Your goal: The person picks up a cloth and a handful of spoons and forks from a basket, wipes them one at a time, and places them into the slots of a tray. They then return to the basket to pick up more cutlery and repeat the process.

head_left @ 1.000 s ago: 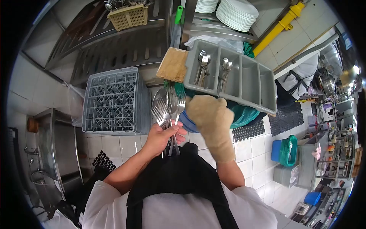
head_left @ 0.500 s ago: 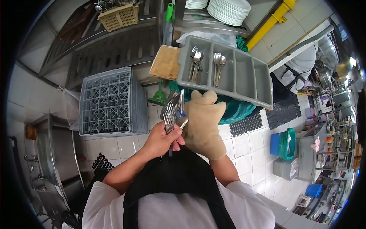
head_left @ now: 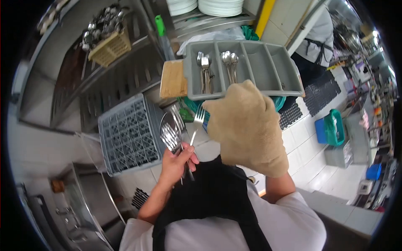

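Note:
My left hand (head_left: 172,164) is closed around a bunch of cutlery by the handles, heads up. Several forks (head_left: 169,136) show in it, with a larger rounded metal piece behind. One fork (head_left: 199,119) leans out to the right, its tines near the cloth. A beige cloth (head_left: 249,129) covers my right hand, hiding its fingers; only the wrist (head_left: 279,184) shows below. Beyond both hands is a grey divided cutlery tray (head_left: 257,62). Forks (head_left: 204,71) lie in its left compartment, spoons (head_left: 228,62) in the one beside it.
A wooden board (head_left: 173,79) adjoins the tray's left end. Left of my hands stands a grey glass rack (head_left: 130,134). A cream basket of cutlery (head_left: 111,48) sits on the metal shelf at upper left. Plate stacks (head_left: 220,6) are behind the tray; another person (head_left: 316,35) stands at right.
The view has turned and shifted. One fork now stands apart from the bunch in my left hand. My covered right hand has risen closer to the camera, and the cloth hangs looser.

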### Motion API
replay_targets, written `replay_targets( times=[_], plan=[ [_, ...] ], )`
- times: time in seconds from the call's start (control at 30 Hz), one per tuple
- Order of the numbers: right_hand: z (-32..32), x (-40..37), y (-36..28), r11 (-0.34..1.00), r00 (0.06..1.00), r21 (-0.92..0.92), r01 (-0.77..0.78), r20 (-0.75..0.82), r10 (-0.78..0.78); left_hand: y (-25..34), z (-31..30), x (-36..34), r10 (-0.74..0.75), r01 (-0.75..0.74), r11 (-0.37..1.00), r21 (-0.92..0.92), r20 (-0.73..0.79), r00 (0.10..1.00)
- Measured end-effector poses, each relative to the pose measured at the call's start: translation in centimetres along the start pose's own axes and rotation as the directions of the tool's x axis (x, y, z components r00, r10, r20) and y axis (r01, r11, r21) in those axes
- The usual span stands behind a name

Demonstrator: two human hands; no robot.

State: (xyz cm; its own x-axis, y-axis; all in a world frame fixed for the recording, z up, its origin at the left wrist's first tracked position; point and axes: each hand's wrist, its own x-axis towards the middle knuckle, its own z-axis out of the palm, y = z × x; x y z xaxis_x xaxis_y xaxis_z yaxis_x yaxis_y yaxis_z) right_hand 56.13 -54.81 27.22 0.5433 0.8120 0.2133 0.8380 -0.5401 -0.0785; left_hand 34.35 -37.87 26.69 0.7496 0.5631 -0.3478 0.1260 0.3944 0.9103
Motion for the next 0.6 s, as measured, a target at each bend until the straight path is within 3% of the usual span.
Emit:
replay_targets(
  times=[0.13,0.2,0.23,0.37,0.47,0.6],
  plan=[
    [0.4,-0.8,-0.7,0.990,0.996,0.113,-0.088,-0.022,0.091,-0.4,0.9,0.2,0.053,-0.053,0.998,-0.026,-0.006,0.999],
    [0.6,5.6,-3.6,0.980,0.993,0.165,-0.114,0.000,0.115,-0.2,1.7,0.2,0.046,-0.047,0.999,0.005,0.040,0.998],
    [0.5,-1.7,-1.2,0.975,0.991,0.180,-0.131,0.013,0.131,-0.2,2.1,0.2,0.036,-0.038,0.999,0.019,0.064,0.997],
    [-0.9,0.8,-2.2,0.965,0.982,0.180,-0.189,0.024,0.188,-0.3,4.9,1.1,-0.018,0.006,0.997,0.079,0.159,0.987],
    [-2.7,1.8,-0.1,0.958,0.968,0.136,-0.251,0.018,0.251,0.0,7.6,1.7,-0.072,0.001,0.970,0.242,0.285,0.956],
    [-4.7,0.2,3.8,0.945,0.948,0.079,-0.316,0.006,0.317,-0.5,11.2,2.8,-0.089,-0.004,0.968,0.251,0.358,0.929]
  ],
)
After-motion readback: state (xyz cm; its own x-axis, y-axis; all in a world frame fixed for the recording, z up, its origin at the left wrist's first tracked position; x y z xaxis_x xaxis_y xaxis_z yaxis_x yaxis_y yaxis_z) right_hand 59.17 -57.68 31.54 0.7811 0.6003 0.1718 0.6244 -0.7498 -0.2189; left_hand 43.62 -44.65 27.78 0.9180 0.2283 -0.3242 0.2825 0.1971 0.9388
